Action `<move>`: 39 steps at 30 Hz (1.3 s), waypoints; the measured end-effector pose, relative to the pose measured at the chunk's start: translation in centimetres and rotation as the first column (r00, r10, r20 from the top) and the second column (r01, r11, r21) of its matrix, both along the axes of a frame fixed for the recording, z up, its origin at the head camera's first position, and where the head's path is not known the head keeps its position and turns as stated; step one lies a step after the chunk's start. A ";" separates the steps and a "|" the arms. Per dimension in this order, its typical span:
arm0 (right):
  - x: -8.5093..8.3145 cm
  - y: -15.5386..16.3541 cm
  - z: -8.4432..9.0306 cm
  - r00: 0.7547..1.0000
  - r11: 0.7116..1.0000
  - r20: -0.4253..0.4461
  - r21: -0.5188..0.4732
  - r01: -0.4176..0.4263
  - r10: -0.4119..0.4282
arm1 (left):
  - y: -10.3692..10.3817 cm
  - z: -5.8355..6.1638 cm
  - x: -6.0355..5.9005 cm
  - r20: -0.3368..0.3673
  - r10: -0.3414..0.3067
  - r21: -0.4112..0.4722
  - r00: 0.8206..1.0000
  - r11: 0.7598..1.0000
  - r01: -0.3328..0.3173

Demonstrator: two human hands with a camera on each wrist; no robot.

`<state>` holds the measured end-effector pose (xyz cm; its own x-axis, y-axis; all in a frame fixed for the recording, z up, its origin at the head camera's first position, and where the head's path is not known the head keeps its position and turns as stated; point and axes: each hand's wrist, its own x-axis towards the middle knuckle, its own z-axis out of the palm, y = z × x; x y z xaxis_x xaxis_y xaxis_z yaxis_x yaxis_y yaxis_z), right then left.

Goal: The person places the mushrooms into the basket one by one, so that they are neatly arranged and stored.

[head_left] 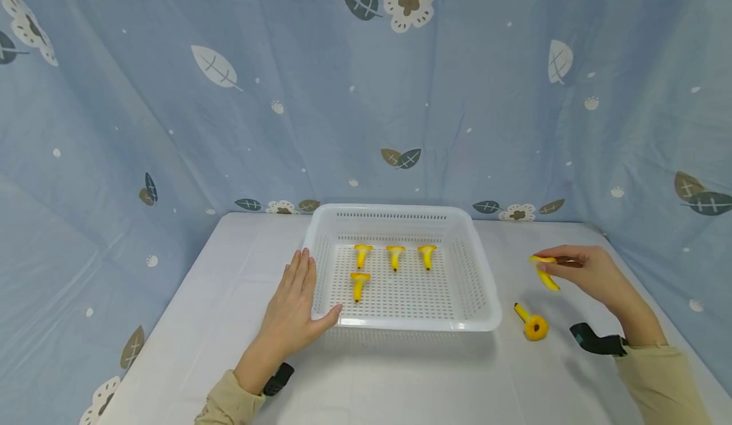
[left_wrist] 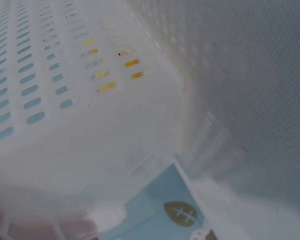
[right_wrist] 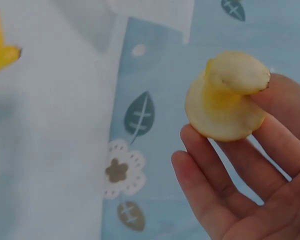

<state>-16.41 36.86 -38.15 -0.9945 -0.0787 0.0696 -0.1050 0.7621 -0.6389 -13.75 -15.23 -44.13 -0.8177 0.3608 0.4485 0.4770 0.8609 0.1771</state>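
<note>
Right hand point(head_left: 595, 276) pinches yellow mushroom point(head_left: 544, 272) (stem pointing near-right), right of white basket point(head_left: 486, 298); left hand point(head_left: 294, 304), fingers spread, braces basket's near-left corner. Second mushroom point(head_left: 532, 324) lies on counter point(head_left: 400, 374).

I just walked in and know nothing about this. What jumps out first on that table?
The white perforated plastic basket mid-table catches the eye first, with four small yellow mushroom-shaped toys lying inside it. The left hand rests flat against the basket's left wall, while the right hand, off to the right, pinches another yellow mushroom-shaped piece above the table. One more yellow piece lies on the white tabletop beside the basket.
</note>
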 end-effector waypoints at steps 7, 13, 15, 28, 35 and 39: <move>0.2 -1.6 1.4 0.999 0.999 -0.037 -0.049 0.019 -0.021 | 0.0 0.0 0.0 -0.005 0.001 0.006 1.000 1.000 -0.001; 0.2 -3.1 2.5 0.995 0.996 -0.088 -0.082 0.037 -0.044 | 0.1 0.1 0.0 0.006 0.004 -0.004 1.000 1.000 -0.004; 0.2 -3.7 2.8 0.993 0.995 -0.108 -0.090 0.033 -0.043 | 0.1 0.2 0.0 0.008 0.003 -0.002 1.000 1.000 -0.003; -1.1 -8.5 5.3 0.990 0.994 -0.140 -0.103 -0.035 0.021 | 0.1 0.2 0.1 0.023 0.008 -0.007 1.000 1.000 -0.008; -2.4 -10.8 5.8 0.978 0.992 -0.189 -0.077 -0.103 0.086 | 0.1 0.3 0.1 0.038 0.007 -0.007 0.999 1.000 -0.007; -3.3 -11.9 5.8 0.976 0.989 -0.182 -0.062 -0.134 0.121 | 0.1 0.3 0.2 0.033 0.009 -0.006 0.999 1.000 -0.009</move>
